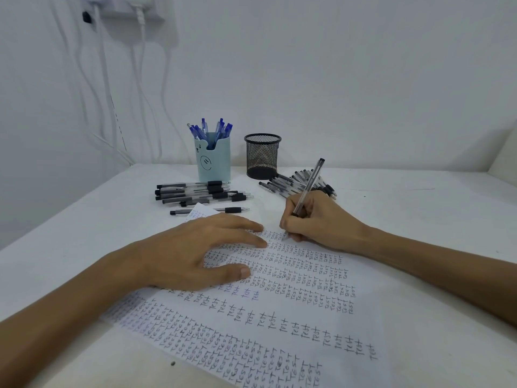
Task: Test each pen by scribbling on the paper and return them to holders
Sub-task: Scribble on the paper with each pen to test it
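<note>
My right hand point(316, 219) grips a clear black-capped pen point(306, 191), tip touching the paper point(279, 317). My left hand point(201, 247) lies flat, fingers spread, pressing the sheet.

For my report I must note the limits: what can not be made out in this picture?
Head view:
- Writing on the white paper sheet under the left hand: hidden by it.
- Paper's near edge: cut off by the frame's bottom.
- Grip of the clear black-capped pen: hidden inside the right hand.

Both arms forward, forearms converging.
The left hand point(201, 250) lies flat, fingers point(240, 224) straight and spread; the right hand point(319, 222) pinches a pen point(307, 187), wrist low.
</note>
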`<control>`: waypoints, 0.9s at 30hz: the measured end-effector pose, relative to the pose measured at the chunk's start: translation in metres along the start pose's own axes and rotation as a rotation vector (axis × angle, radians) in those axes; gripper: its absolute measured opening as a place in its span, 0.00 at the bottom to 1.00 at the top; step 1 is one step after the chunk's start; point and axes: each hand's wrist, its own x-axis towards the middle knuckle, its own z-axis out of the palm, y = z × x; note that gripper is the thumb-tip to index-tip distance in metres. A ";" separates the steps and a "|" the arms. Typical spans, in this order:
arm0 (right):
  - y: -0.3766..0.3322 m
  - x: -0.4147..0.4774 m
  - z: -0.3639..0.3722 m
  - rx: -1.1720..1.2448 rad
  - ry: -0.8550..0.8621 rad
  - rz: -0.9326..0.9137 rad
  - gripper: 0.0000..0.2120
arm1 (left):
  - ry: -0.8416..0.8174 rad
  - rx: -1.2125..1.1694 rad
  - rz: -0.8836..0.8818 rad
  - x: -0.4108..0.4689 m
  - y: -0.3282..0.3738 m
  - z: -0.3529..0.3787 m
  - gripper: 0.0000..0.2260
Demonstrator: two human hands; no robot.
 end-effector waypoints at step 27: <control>-0.001 0.003 0.001 -0.061 0.057 0.054 0.08 | -0.005 -0.010 0.015 0.000 -0.003 0.000 0.23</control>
